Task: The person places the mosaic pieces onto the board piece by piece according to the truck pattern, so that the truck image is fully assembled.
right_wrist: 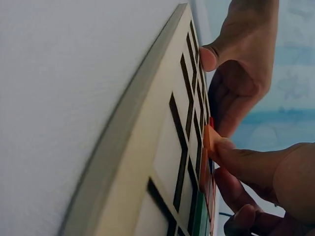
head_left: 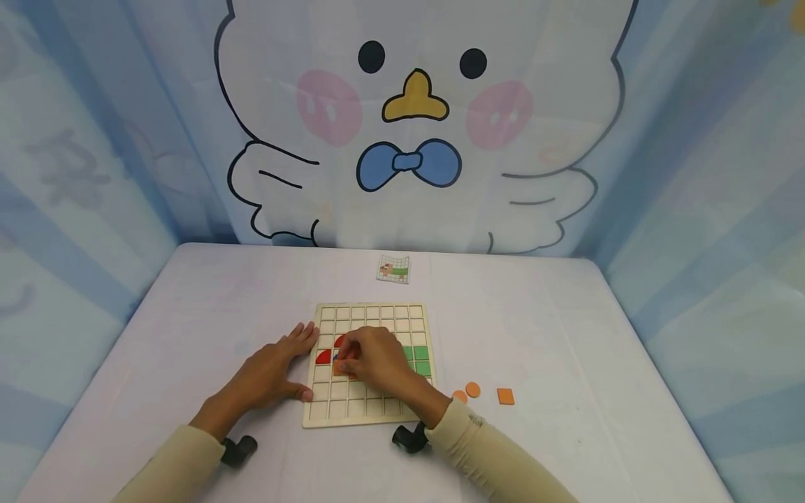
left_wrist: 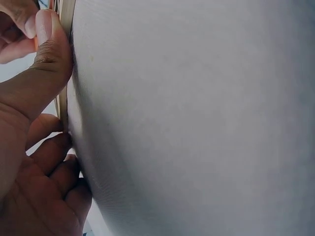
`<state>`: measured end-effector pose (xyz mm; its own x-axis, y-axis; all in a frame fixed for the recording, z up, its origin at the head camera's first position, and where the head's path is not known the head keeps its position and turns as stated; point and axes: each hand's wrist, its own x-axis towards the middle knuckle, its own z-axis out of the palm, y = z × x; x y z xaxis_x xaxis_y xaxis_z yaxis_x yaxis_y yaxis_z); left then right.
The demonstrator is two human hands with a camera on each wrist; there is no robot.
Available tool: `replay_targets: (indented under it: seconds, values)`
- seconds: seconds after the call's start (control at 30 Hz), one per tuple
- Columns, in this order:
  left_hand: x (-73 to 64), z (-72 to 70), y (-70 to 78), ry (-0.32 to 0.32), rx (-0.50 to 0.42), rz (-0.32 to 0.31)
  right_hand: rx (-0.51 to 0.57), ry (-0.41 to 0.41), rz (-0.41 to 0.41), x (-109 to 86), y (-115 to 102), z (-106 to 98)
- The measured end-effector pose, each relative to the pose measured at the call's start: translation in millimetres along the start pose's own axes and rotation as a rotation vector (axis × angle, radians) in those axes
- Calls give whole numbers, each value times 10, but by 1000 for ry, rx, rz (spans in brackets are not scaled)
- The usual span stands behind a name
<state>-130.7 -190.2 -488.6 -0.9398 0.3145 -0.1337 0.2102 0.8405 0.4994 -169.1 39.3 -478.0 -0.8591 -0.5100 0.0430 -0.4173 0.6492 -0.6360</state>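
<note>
A wooden grid board [head_left: 327, 412] lies on the table with coloured tiles set in its squares. My left hand [head_left: 267, 374] rests against the board's left side, its thumb and fingertips touching the edge. Over the board's middle, my right hand [head_left: 377, 360] pinches an orange tile [right_wrist: 211, 140] between thumb and fingers, at the grid's surface. Close by are red quarter-round tiles [head_left: 323, 357] and a bit of blue, partly covered by the fingers. Green square tiles [head_left: 422, 368] fill squares at the board's right; the right hand hides some of the row.
Right of the board lie two orange round tiles [head_left: 473, 390], one partly behind the right wrist, and an orange square tile [head_left: 506, 396]. A small picture card [head_left: 393, 269] sits beyond the board. A printed curtain [head_left: 415, 209] stands behind the white table [head_left: 553, 328].
</note>
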Motion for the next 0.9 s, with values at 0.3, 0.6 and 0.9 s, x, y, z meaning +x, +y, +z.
replay_targets:
  seconds: [0.3, 0.6, 0.9]
  values:
    - [1, -14, 25, 6, -5, 6, -46, -19, -4, 7, -14, 39]
    - [-3, -10, 45, 5, 4, 1, 29, 11, -20, -112, 56, -84]
    - [-14, -5, 78, 2, 17, -19, 79, 70, 72, -446, 321, -480]
